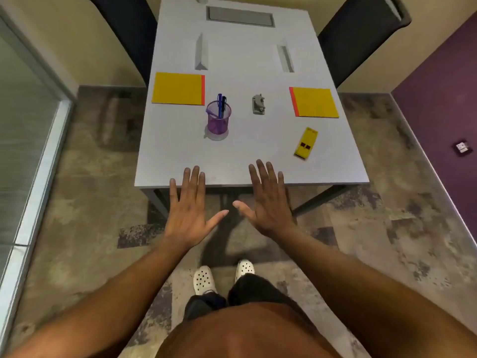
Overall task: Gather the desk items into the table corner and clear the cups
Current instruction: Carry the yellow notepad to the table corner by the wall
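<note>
A grey table [180,156] stands ahead of the person, with a dark chair [124,29] tucked at its far left side. On the left edge of the tabletop lies a yellow notepad [178,88] with an orange-red binding strip along its right side. Just beyond it, farther from the person, a white folded name card [201,52] stands like a tent. Near the notepad's lower right corner sits a purple mesh pen holder [219,119] on a pale round base, upright, with blue and dark pens [221,104] standing in it.

The left hand [187,210] is spread flat, palm down, fingers apart and holding nothing, its fingertips over the table's near edge. The right hand [265,202] is equally splayed and empty, just beside it, the two thumbs nearly meeting.

Near the table's middle lies a small grey stapler-like tool [258,104]. At the far end a grey rectangular panel [240,16] is set into the tabletop. A second name card [285,58] stands right of centre. A second yellow notepad [315,102], its orange strip on the left, lies by the right edge, and a small yellow box [306,143] rests nearer the person, tilted. Another dark chair [361,34] stands at the far right.
</note>
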`<act>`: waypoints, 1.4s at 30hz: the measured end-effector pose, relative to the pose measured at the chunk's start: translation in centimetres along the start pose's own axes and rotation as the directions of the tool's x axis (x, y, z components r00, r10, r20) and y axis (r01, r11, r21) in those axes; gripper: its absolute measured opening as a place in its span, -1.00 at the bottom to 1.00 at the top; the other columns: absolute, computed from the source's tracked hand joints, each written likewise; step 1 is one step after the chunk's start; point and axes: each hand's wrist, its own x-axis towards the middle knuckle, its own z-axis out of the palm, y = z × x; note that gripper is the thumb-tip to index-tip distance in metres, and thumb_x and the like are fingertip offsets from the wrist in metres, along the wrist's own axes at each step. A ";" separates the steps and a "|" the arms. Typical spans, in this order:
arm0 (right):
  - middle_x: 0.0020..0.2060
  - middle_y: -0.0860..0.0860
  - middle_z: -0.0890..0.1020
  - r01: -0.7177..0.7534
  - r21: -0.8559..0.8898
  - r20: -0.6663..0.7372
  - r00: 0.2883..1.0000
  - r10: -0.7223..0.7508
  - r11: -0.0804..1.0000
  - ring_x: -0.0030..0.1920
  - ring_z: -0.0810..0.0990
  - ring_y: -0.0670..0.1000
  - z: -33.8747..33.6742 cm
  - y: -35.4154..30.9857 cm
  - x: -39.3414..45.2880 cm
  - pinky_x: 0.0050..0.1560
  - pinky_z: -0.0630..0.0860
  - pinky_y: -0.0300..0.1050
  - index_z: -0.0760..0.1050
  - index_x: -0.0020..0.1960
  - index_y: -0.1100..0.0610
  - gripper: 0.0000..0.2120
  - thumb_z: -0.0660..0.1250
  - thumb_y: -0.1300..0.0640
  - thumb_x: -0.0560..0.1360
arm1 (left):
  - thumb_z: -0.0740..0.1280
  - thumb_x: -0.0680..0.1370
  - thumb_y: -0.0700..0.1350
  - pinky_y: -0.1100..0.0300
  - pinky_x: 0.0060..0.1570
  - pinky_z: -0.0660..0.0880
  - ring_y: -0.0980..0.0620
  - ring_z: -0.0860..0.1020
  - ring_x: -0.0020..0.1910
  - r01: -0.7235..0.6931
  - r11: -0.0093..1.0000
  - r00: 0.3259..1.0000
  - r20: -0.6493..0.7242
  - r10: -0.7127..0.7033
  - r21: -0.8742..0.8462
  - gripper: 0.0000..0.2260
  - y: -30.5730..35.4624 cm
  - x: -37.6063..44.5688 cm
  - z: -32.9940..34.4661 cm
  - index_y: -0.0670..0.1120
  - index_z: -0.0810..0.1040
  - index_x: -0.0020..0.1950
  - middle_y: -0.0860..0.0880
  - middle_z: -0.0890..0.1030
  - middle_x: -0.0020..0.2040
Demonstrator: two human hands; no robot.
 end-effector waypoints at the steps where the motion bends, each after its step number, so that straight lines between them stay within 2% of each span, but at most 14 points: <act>1: 0.69 0.14 -0.14 0.016 -0.009 0.021 1.000 -0.016 1.000 0.68 -0.18 0.20 0.1 -0.2 0.1 0.62 -0.08 0.36 -0.11 0.70 0.13 -0.07 -0.02 -0.47 0.59 | -0.02 0.58 0.51 -0.40 0.60 -0.05 -0.21 -0.19 0.70 0.012 1.000 1.000 0.013 -0.012 0.008 -0.01 0.0 -0.1 0.0 -0.18 -0.20 0.71 -0.19 -0.22 0.72; 5: 0.69 0.14 -0.14 0.051 -0.029 0.068 0.996 -0.049 0.998 0.68 -0.19 0.19 1.3 -0.3 0.9 0.62 -0.02 0.34 -0.13 0.71 0.10 -0.05 -0.04 -0.51 0.57 | -0.02 0.58 0.51 -0.41 0.60 -0.03 -0.21 -0.19 0.71 0.056 0.998 0.998 -0.007 -0.055 0.029 -0.01 -0.6 -1.0 0.5 -0.20 -0.19 0.70 -0.20 -0.21 0.72; 12: 0.69 0.10 -0.18 0.195 0.103 0.117 0.971 -0.206 0.975 0.68 -0.23 0.16 3.1 -4.1 4.9 0.64 -0.13 0.32 -0.20 0.70 0.07 -0.05 0.02 -0.50 0.58 | 0.01 0.59 0.50 -0.38 0.61 -0.13 -0.18 -0.22 0.70 0.284 0.956 0.958 0.013 -0.286 0.078 -0.01 -3.5 -3.9 -0.5 -0.21 -0.21 0.70 -0.19 -0.23 0.72; 18: 0.69 0.12 -0.14 0.418 0.135 0.164 0.884 -0.437 0.898 0.68 -0.21 0.17 4.8 -9.6 7.7 0.64 -0.07 0.31 -0.17 0.70 0.11 -0.06 -0.02 -0.50 0.59 | 0.02 0.61 0.50 -0.36 0.62 -0.15 -0.16 -0.26 0.70 0.524 0.845 0.851 -0.028 -0.524 0.111 -0.01 -6.4 -9.1 -2.1 -0.21 -0.22 0.70 -0.18 -0.26 0.71; 24: 0.69 0.13 -0.13 0.596 0.131 0.191 0.769 -0.610 0.792 0.68 -0.20 0.18 5.6 -16.3 9.8 0.64 -0.06 0.30 -0.16 0.70 0.11 -0.07 -0.07 -0.50 0.59 | 0.00 0.61 0.49 -0.35 0.62 -0.16 -0.15 -0.26 0.70 0.675 0.734 0.737 -0.060 -0.673 0.070 -0.02 -9.7 -13.1 -2.0 -0.21 -0.21 0.70 -0.17 -0.24 0.72; 28: 0.69 0.15 -0.04 0.646 0.152 0.203 0.720 -0.663 0.748 0.69 -0.13 0.18 6.8 -20.9 11.4 0.63 -0.01 0.30 -0.12 0.69 0.16 -0.06 -0.09 -0.49 0.59 | 0.01 0.62 0.47 -0.35 0.62 -0.15 -0.15 -0.25 0.70 0.727 0.686 0.686 -0.076 -0.724 0.026 -0.04 -13.3 -15.4 -1.5 -0.22 -0.16 0.70 -0.16 -0.21 0.72; 33: 0.67 0.15 0.07 0.664 0.220 0.161 0.698 -0.698 0.714 0.68 -0.05 0.18 9.2 -27.8 13.9 0.62 0.02 0.31 -0.02 0.69 0.17 -0.09 0.06 -0.44 0.60 | -0.05 0.62 0.46 -0.35 0.62 -0.15 -0.13 -0.22 0.71 0.748 0.664 0.659 -0.094 -0.746 -0.026 -0.07 -20.5 -17.8 -1.5 -0.22 -0.12 0.71 -0.16 -0.16 0.73; 38: 0.69 0.13 -0.06 0.662 0.177 0.227 0.692 -0.685 0.728 0.69 -0.17 0.15 10.5 -34.6 16.6 0.65 -0.12 0.27 -0.11 0.70 0.14 -0.11 0.01 -0.43 0.62 | -0.02 0.63 0.44 -0.35 0.63 -0.15 -0.14 -0.22 0.71 0.731 0.681 0.675 -0.098 -0.731 -0.042 -0.09 -29.3 -19.8 -3.1 -0.21 -0.14 0.71 -0.18 -0.15 0.73; 42: 0.69 0.13 -0.07 0.610 0.148 0.235 0.743 -0.627 0.779 0.69 -0.19 0.14 11.0 -38.1 18.9 0.64 -0.12 0.29 -0.11 0.70 0.13 -0.08 -0.15 -0.49 0.59 | -0.03 0.63 0.44 -0.36 0.62 -0.09 -0.15 -0.19 0.71 0.685 0.728 0.725 -0.074 -0.684 -0.019 -0.10 -35.6 -19.5 -4.3 -0.22 -0.06 0.71 -0.20 -0.05 0.73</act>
